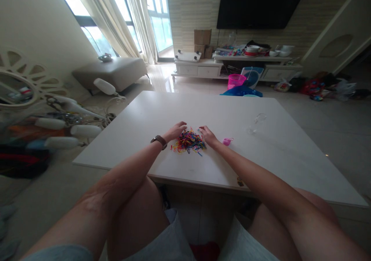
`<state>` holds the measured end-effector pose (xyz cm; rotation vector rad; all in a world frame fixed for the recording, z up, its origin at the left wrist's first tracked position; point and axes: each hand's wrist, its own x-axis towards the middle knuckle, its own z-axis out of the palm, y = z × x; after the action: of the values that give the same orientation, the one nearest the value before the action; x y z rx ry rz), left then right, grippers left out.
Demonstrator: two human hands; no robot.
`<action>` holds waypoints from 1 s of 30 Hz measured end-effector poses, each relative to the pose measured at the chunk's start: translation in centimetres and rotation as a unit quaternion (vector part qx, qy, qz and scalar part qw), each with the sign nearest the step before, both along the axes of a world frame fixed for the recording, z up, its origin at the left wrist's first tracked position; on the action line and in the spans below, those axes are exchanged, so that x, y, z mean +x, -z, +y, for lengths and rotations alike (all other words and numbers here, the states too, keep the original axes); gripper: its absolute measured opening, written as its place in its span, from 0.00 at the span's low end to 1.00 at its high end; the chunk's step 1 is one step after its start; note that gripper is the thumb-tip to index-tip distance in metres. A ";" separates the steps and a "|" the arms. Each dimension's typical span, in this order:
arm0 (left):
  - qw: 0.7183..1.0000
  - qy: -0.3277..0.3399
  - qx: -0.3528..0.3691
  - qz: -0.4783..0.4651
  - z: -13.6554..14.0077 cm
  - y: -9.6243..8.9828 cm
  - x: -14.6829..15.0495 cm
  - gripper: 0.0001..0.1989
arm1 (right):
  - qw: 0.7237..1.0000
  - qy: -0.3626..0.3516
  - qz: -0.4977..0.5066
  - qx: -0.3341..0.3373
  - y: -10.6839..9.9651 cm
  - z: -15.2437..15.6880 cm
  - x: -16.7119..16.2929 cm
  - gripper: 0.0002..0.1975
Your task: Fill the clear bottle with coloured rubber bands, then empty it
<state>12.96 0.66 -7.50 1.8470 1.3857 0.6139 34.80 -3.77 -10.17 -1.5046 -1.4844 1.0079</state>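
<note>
A heap of small multicoloured elastic bands (189,141) lies on the white table (162,108), with several strands straggling at its near edge. My left hand (176,130), wearing a dark wristwatch (159,140), rests at the heap's left side with fingers stretched out. On the opposite side, my right hand (208,135) curves around the heap's far right edge, its fingers apart. Neither hand visibly holds a band, though the fingertips are small in view. Right of my right wrist sits a small pink pouch-like item (227,141).
A clear looped plastic object (256,122) stands on the table's right part. A small dark-and-gold item (240,181) lies near the front edge, beside my right forearm. Beyond the table are a pink basket (235,80) and blue plastic (242,91). White lamp parts (84,131) crowd the left side.
</note>
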 end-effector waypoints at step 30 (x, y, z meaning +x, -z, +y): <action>0.955 0.178 -0.039 0.232 -3.6 -1.7 -2.3 0.57 | 0.993 -0.104 -0.024 0.059 0.8 0.5 0.7 0.20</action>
<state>10.70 -2.93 -5.80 2.1913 1.2815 -0.0678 35.49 -3.31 -11.01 -1.3186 -1.7315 0.9916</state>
